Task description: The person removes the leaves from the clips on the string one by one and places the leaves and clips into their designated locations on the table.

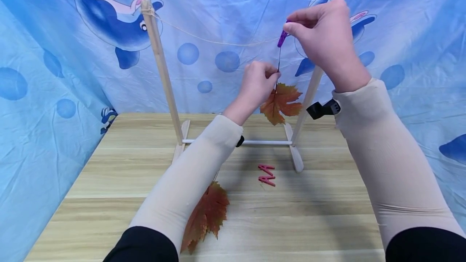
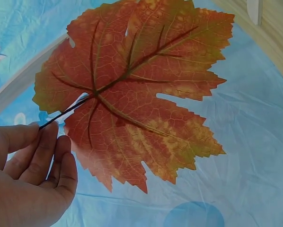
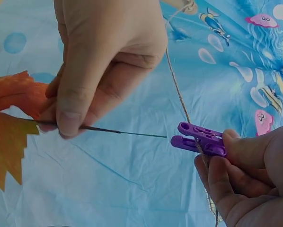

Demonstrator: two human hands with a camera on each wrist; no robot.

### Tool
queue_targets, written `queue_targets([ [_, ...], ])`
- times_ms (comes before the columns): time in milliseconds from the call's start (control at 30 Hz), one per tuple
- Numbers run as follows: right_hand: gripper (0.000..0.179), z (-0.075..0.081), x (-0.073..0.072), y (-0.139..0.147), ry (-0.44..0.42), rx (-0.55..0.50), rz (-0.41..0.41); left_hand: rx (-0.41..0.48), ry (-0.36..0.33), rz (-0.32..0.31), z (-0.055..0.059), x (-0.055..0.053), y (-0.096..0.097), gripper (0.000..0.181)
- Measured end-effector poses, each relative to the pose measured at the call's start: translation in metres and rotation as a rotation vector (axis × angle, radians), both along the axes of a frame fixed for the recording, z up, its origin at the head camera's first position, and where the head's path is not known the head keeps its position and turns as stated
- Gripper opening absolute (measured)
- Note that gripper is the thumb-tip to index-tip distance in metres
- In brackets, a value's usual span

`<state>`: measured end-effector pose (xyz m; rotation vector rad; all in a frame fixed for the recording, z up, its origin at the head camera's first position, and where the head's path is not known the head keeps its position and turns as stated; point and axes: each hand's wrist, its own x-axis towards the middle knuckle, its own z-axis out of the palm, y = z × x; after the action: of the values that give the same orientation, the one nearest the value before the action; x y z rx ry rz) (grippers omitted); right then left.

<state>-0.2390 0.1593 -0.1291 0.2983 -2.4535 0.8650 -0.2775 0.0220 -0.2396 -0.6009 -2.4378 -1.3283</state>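
My left hand [image 1: 256, 82] pinches the thin dark stem of an orange-red autumn leaf [image 1: 280, 104] between thumb and fingers. In the left wrist view the whole leaf blade [image 2: 137, 90] spreads beyond the fingertips. Higher up, my right hand [image 1: 324, 35] pinches the handle end of a purple clothespin [image 3: 200, 142] at the string [image 3: 177, 85]. The right wrist view shows the stem's tip pointing at the clothespin's jaws, with a small gap appearing between them. That string [image 1: 218, 43] runs from the left wooden post and sags toward the clothespin.
A wooden frame has a left post [image 1: 160, 60], a right post [image 1: 309, 96] and a white crossbar [image 1: 267, 142]. Two pink clothespins [image 1: 267, 175] lie on the wood-grain table [image 1: 291, 221]. A second leaf [image 1: 211, 213] lies partly under my left forearm. Blue printed cloth [image 1: 225, 7] hangs behind.
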Motion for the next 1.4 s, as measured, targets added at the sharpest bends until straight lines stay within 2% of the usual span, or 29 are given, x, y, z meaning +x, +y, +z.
queue_targets([
  [200, 0.033, 0.003, 0.003, 0.001, 0.006, -0.075, 0.011, -0.008, 0.005, -0.008, -0.002, 0.004, -0.007, 0.015],
  [433, 0.033, 0.003, 0.004, 0.003, -0.010, -0.151, 0.022, -0.021, -0.052, 0.002, -0.007, 0.009, -0.016, 0.014],
  [733, 0.035, 0.004, 0.005, 0.006, -0.043, -0.198, 0.017, -0.047, -0.033, -0.002, -0.013, 0.015, -0.031, 0.012],
  [867, 0.034, 0.004, 0.006, 0.008, -0.014, -0.213, 0.032, -0.089, -0.028, -0.006, -0.014, 0.018, -0.038, 0.012],
  [1067, 0.030, 0.005, 0.012, 0.011, 0.049, -0.268, 0.096, -0.139, -0.026, -0.032, -0.016, 0.027, -0.050, 0.012],
  [1400, 0.024, 0.003, 0.030, 0.014, 0.064, -0.329, 0.130, -0.170, -0.056, -0.065, -0.020, 0.042, -0.072, 0.013],
])
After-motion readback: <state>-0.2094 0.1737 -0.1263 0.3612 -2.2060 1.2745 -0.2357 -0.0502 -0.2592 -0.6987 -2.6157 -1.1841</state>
